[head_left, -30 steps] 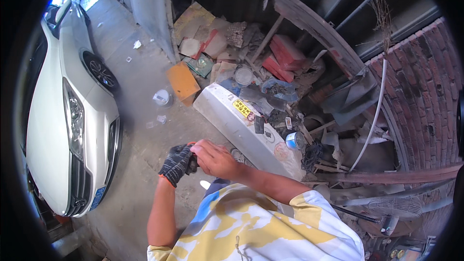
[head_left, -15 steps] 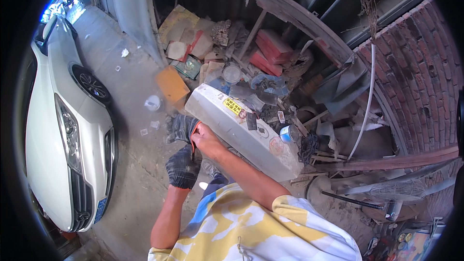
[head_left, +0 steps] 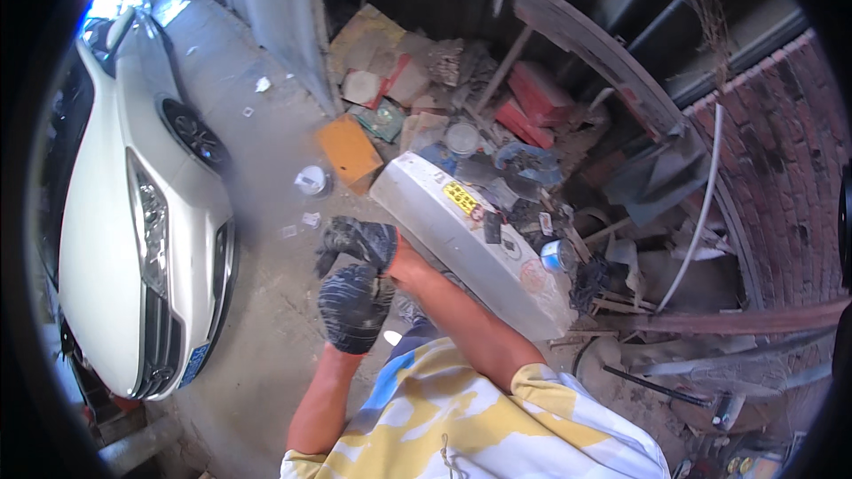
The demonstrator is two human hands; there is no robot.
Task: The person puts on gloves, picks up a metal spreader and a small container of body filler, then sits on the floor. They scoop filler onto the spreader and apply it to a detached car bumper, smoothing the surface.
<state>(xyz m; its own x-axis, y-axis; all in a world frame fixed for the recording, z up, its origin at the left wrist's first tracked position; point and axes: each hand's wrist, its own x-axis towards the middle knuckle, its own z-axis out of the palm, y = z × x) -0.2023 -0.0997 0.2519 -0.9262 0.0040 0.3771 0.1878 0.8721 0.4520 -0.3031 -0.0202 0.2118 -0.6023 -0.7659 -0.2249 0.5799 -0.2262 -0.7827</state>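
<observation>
Dark striped work gloves with orange cuffs cover both my hands. My right hand [head_left: 362, 243] is inside its glove to the wrist, the fingers loosely bent toward the left and somewhat apart, holding nothing I can see. Just below it, my left hand [head_left: 353, 309] is closed against the lower edge of the right glove, near the wrist. Its fingertips are partly hidden, but they seem to grip that glove. Beside my right forearm stands a long dusty white box-like block [head_left: 461, 253], with a yellow sticker [head_left: 461, 199] and a small dark flat object [head_left: 493, 228] on top.
A white car [head_left: 120, 231] is parked at left. An orange-yellow box [head_left: 349, 153] and a white round tub [head_left: 311, 181] are on the floor ahead. Behind the block lies a scrap heap with red boxes [head_left: 539, 98] and a blue-white can [head_left: 557, 255]. A brick wall [head_left: 772, 160] rises at right.
My right hand was bare at the back with the glove's orange cuff across it; now the glove covers it to the wrist. My view has shifted, so the scene sits further right.
</observation>
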